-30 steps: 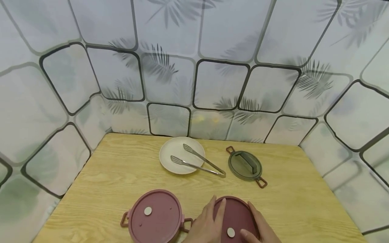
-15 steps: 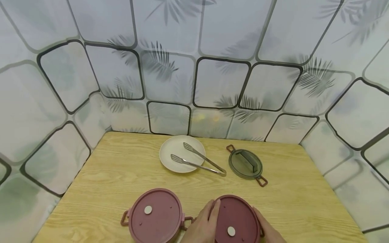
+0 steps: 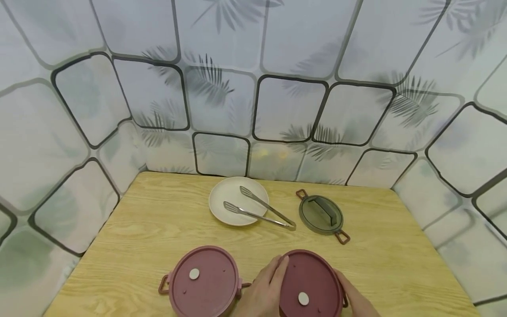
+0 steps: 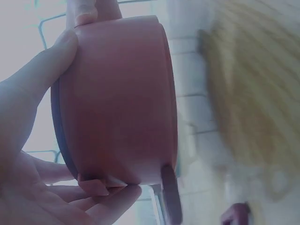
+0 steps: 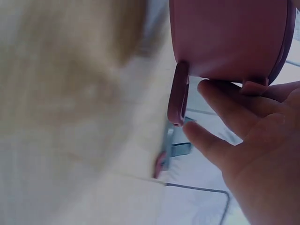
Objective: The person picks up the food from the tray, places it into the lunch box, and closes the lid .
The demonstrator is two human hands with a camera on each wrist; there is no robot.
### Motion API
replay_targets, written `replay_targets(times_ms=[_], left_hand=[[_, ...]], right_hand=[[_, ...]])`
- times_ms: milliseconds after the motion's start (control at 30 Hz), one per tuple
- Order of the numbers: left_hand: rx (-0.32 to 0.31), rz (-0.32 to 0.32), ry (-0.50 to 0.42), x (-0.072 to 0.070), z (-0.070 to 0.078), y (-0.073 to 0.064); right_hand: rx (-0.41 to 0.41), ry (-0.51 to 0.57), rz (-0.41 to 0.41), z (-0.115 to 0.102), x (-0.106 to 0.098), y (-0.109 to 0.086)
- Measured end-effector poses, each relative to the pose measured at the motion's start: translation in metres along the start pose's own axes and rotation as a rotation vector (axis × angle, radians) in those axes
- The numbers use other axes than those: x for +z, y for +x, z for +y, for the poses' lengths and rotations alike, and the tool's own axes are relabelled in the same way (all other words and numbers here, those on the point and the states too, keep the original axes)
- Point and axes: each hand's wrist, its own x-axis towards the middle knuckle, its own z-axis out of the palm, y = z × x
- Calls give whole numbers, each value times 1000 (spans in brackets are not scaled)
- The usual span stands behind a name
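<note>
A round maroon lidded pot (image 3: 303, 277) with a white disc on its lid is between both hands at the bottom of the head view. My left hand (image 3: 264, 286) grips its left side; in the left wrist view, the thumb lies on one side of the pot wall (image 4: 117, 103) and the fingers reach round the other. From the right, my right hand (image 3: 356, 297) holds the pot, its fingers (image 5: 229, 105) by the small tab under the rim and the side handle (image 5: 178, 93). A second maroon lidded pot (image 3: 206, 288) stands to the left.
Farther back on the wooden table (image 3: 158, 211), metal tongs (image 3: 273, 215) lie across a white plate (image 3: 219, 209). A small dark green lidded pan (image 3: 317, 218) with brown handles is to their right. Patterned walls enclose the back and sides.
Both hands have shifted from the lid's top to the pot's sides, the right thumb leaving the lid. The held pot has moved slightly up in the head view; the other things stay put.
</note>
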Motion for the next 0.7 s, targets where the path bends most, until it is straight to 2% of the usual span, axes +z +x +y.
replay_targets(times_ms=[100,200,267,433,567,700], left_hand=[[32,50,-2,-8,2,-2],[67,114,4,-17,4,-5],[91,154,3,-23,7,-6],[150,257,-9,-41,11,-6],[139,294,-21,-54,10,-7],[77,265,-52,-67,5,-12]], right_hand=[[-105,-67,42,-7,-5,1],[-217,-134,118,-15,-9,0],[-278,-143,150,-20,-11,-1],[-345,-142,192,-36,-16,1],[-405,-130,209,-51,-15,9],[-463,-116,205,-63,-8,21]])
